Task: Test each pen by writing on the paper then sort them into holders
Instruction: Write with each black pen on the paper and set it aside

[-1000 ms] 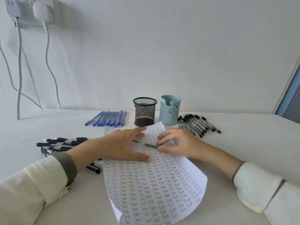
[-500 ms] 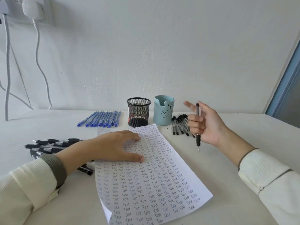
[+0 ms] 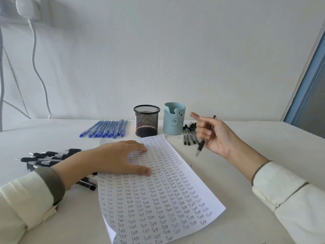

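A white sheet of paper (image 3: 158, 194) covered in rows of the word "Test" lies in front of me. My left hand (image 3: 116, 158) rests flat on its upper left part, fingers spread. My right hand (image 3: 213, 134) is raised above the table to the right of the paper and holds a black pen (image 3: 202, 144) tip down, with the index finger stretched out. Behind the paper stand a black mesh holder (image 3: 146, 120) and a light blue bear holder (image 3: 174, 118); I see no pens sticking out of either.
A row of blue pens (image 3: 105, 129) lies left of the mesh holder. Black pens (image 3: 189, 136) lie right of the blue holder, partly behind my right hand. Another pile of black pens (image 3: 45, 158) sits at the left under my forearm. White cables (image 3: 35, 55) hang on the wall.
My right hand took the pen off the paper and lifted it up to the right; since half a second ago it tilted the pen slightly. My left hand stayed on the paper.
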A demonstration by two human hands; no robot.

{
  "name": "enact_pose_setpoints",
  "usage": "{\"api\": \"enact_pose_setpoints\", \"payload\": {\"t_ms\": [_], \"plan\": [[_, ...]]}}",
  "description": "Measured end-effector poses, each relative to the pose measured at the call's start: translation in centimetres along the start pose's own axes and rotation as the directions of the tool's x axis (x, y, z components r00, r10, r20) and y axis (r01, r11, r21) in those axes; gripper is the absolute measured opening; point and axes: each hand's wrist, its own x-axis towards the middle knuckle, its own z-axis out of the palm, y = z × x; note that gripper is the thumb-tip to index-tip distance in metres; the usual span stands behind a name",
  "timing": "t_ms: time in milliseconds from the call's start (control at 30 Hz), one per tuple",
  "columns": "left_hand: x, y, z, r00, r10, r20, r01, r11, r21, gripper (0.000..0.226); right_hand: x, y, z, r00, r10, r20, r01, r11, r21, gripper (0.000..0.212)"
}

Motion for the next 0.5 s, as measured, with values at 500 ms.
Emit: {"api": "enact_pose_setpoints", "payload": {"t_ms": [500], "plan": [[-0.2,1.9,0.9,0.985,0.17,0.023,-0.171,0.983,0.059,0.075,-1.2,2.9,0.9,0.994,-0.064,0.083,0.1,0.81,-0.578,0.016]]}}
